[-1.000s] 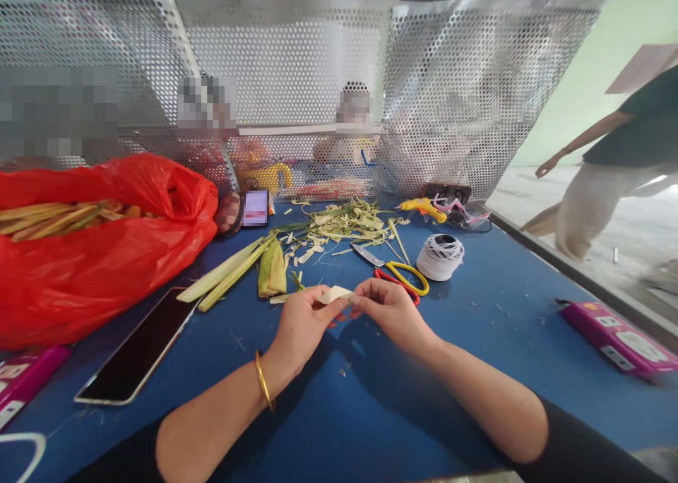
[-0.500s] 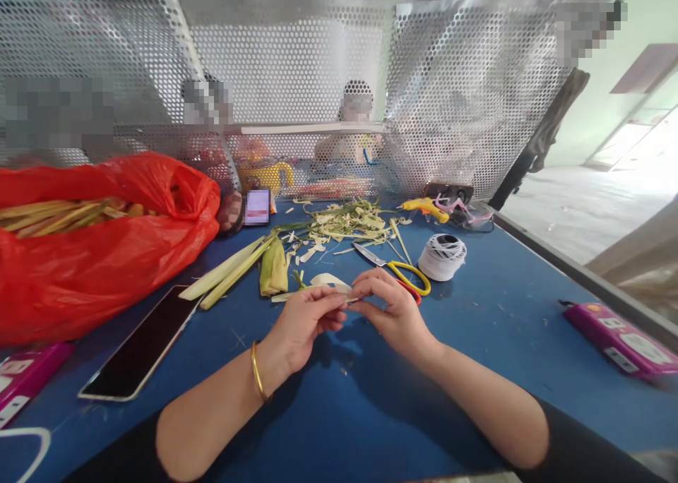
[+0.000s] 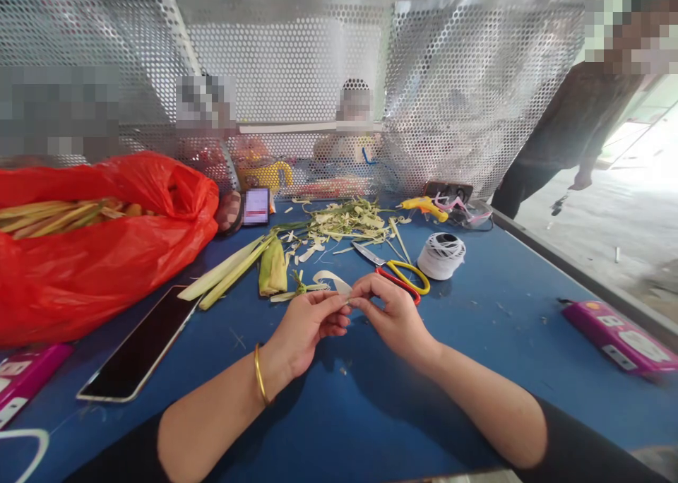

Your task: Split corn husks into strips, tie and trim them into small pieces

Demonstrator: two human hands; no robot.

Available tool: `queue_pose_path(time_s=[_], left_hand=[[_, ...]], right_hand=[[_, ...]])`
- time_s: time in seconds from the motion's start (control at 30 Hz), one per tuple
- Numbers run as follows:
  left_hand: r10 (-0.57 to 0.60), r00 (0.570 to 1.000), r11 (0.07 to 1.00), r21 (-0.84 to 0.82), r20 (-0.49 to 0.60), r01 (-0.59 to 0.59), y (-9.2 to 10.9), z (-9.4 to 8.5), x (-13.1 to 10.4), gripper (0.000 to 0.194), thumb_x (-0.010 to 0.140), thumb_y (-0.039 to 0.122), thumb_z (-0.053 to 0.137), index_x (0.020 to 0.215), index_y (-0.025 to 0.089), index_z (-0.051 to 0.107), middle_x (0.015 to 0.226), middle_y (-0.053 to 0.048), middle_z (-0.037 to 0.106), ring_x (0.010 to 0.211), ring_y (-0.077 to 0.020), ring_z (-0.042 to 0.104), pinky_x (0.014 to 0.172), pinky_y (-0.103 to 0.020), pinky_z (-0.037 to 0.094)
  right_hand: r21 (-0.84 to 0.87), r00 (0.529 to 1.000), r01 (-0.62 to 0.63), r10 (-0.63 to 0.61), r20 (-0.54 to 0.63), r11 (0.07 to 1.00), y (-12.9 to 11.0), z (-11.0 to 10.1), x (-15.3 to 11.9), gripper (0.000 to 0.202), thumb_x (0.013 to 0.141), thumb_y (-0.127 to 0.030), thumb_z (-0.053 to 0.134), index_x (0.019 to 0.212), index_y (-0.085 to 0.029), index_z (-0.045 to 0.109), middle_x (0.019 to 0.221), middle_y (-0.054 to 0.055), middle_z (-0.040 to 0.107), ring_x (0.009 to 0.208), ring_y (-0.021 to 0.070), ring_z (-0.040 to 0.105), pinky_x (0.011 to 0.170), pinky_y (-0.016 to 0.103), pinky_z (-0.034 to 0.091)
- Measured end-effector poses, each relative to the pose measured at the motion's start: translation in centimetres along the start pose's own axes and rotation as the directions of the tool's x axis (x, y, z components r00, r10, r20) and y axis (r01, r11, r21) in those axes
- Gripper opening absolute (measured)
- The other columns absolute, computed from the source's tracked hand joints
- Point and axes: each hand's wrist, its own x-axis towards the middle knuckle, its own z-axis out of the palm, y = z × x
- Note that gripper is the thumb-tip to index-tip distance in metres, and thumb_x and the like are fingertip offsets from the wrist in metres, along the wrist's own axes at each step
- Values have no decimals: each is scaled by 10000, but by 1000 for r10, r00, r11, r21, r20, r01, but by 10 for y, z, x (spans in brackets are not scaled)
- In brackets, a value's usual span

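Observation:
My left hand (image 3: 312,328), with a gold bangle at the wrist, pinches a pale plant strip (image 3: 332,279) between thumb and forefinger. Touching its fingertips, my right hand (image 3: 390,313) pinches the same strip, which curls up behind both hands. Just behind lie green husk pieces (image 3: 274,265), long pale stalks (image 3: 225,271) and a small tied green piece (image 3: 299,287). Scissors (image 3: 397,271) with yellow and red handles rest open behind my right hand. A roll of white string (image 3: 441,256) stands to their right. The part of the strip between my fingertips is mostly hidden.
Shredded husk (image 3: 347,220) lies at the back of the blue table (image 3: 339,426). A red bag (image 3: 106,271) and a dark phone (image 3: 140,345) are left; a yellow glue gun (image 3: 425,206) and purple box (image 3: 619,336) are right. Beyond the perforated screen (image 3: 286,59) are people; another person (image 3: 577,123) stands right.
My fingertips have drawn closer together on the strip, and its curled end has shifted slightly. The person at the right has moved further into view, with one hand showing.

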Motion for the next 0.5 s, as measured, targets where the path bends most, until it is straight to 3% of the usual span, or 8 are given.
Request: queue_pose_path(time_s=[0.17, 0.5], left_hand=[[160, 987, 978, 139, -22, -156, -4, 0, 0, 218, 575, 303, 779, 650, 129, 671, 589, -26, 666, 475, -96, 582, 480, -202, 474], [164, 986, 966, 202, 3, -162, 0, 2, -3, 275, 561, 355, 791, 680, 127, 694, 613, -37, 684, 509, -112, 603, 533, -224, 484]], right_hand=[[54, 989, -147, 146, 33, 988, 2, 2, -1, 96, 839, -245, 538, 765, -192, 568, 724, 11, 640, 677, 142, 579, 640, 268, 455], [181, 969, -247, 248, 19, 952, 3, 5, -1, 48, 778, -227, 565, 747, -193, 550, 660, -27, 579, 629, 122, 551, 596, 250, 443]])
